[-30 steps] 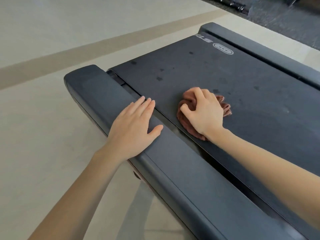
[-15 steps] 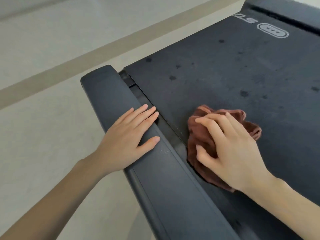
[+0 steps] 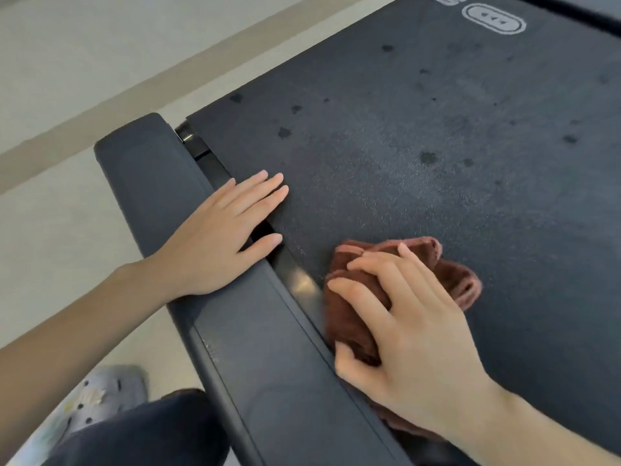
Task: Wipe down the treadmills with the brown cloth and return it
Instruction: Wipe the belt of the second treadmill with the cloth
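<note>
So most of the shot is taken up by the treadmill [image 3: 420, 136], seen from above at an angle, with pale floor [image 3: 60, 213] off to its left crossed by a darker tan stripe [image 3: 111, 105]. The belt [image 3: 437, 169] is dark and grainy and is dotted with a bunch of darker spots, and a white oval logo [image 3: 493, 19] is printed near the top edge, with some lettering beside it that's cut off by the frame. The left side rail [image 3: 235, 348] is a smooth dark grey strip, with a glossy black gap seen between it and the belt. The left hand [image 3: 221, 240] is laid flat and open, palm down on the rail, nothing gripped, with the fingertips [image 3: 275, 188] reaching across the gap onto the belt edge. The right hand [image 3: 406, 317] is pressed down on the brown cloth [image 3: 353, 317] with the fingers curled into it, so the cloth is gripped loosely in a bunch. The cloth is sat crumpled on the belt right at its left edge, just beside the rail, with a bit poking out past the fingers and some more tucked under the wrist. Down in the bottom left corner a dark trouser leg [image 3: 141, 435] and a grey clog with holes [image 3: 97, 401] are caught on the floor.
</note>
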The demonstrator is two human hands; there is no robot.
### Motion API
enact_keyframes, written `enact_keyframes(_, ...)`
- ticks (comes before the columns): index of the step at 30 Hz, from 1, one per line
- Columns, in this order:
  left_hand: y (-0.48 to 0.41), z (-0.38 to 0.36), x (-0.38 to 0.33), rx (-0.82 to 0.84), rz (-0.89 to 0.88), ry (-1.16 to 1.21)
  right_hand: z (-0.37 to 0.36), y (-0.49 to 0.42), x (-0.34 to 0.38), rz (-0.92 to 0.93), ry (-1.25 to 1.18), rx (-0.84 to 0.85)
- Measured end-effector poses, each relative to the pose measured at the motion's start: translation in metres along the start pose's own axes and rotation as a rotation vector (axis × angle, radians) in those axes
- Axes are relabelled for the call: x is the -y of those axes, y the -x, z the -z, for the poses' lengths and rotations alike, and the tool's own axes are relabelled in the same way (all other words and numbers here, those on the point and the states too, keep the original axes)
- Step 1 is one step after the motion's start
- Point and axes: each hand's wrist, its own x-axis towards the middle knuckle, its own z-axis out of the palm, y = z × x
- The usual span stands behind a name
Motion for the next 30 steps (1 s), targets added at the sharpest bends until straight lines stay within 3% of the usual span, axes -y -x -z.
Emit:
enact_keyframes(5, -0.011, -0.002, 0.006, -0.006, 0.011, 0.004, -0.013, -0.038, 0.009, -0.021, -0.004, 0.018)
enact_keyframes(9, -0.012, 0.008, 0.019, 0.041, -0.067, 0.010, 0.012, 0.009, -0.011, 0.013, -0.004, 0.109)
enact_keyframes(14, -0.018, 0.013, 0.040, 0.054, -0.130, 0.049, 0.042, 0.062, -0.025, -0.073, -0.029, 0.079)
enact_keyframes(25, -0.040, 0.014, 0.079, 0.010, -0.248, 0.085, -0.035, -0.166, -0.022, -0.184, 0.059, -0.050)
enact_keyframes(30, -0.052, 0.021, 0.144, -0.043, -0.173, 0.161, -0.028, -0.163, -0.026, -0.146, 0.024, 0.028)
